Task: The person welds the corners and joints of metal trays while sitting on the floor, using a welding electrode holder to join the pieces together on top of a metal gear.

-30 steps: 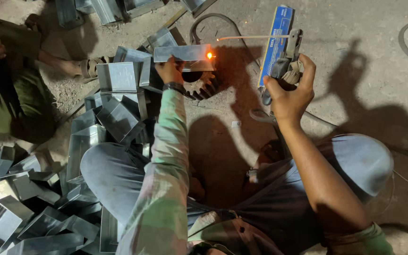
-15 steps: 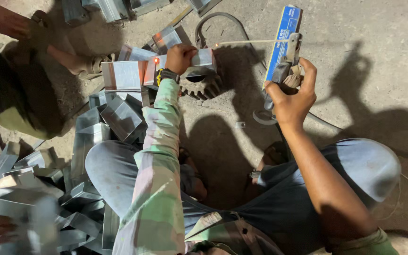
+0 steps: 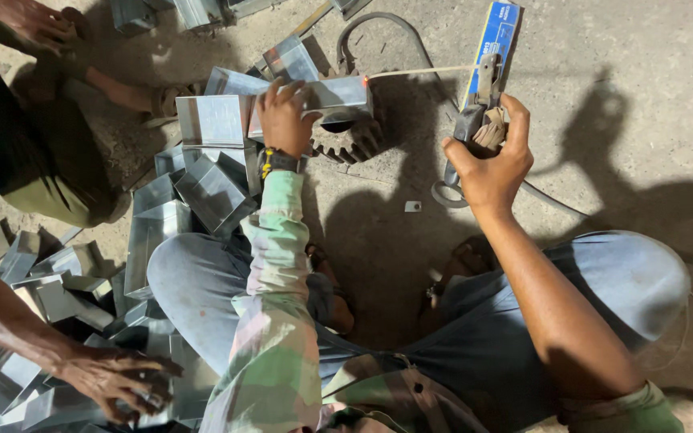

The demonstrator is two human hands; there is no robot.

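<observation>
1. The left hand [image 3: 284,116] lies palm down, fingers spread and curled, pressing on a folded piece of shiny grey sheet metal [image 3: 338,95] that rests across a dark toothed steel gear wheel [image 3: 352,138] on the concrete floor [image 3: 603,104].

2. The right hand [image 3: 491,164] is closed tight around the grip of a welding electrode holder [image 3: 475,120], with a wad of cloth between palm and handle. A thin pale welding rod [image 3: 419,72] runs from the holder leftwards, and its tip glows orange just at the right end of the sheet-metal piece.

3. A blue flat rectangular packet [image 3: 497,36] stands just behind the holder; whether the right hand also pinches it cannot be told.

4. The sheet-metal piece looks light, thin and stiff, with folded walls that keep its shape. Its cut edges are likely sharp, and the end near the glowing tip is probably hot, so the safest hold is the flat top well away from that end, where the left hand already presses.

5. The smooth surface may slip on the gear teeth, so downward pressure seems better than a pinch.

6. A heap of similar grey folded metal channels [image 3: 202,188] lies left of the person's knee.

7. Another person's hand [image 3: 118,381] reaches into that heap at lower left, and a second co-worker hand [image 3: 38,24] shows at top left.

8. A dark cable [image 3: 378,24] loops on the floor beyond the gear.
</observation>
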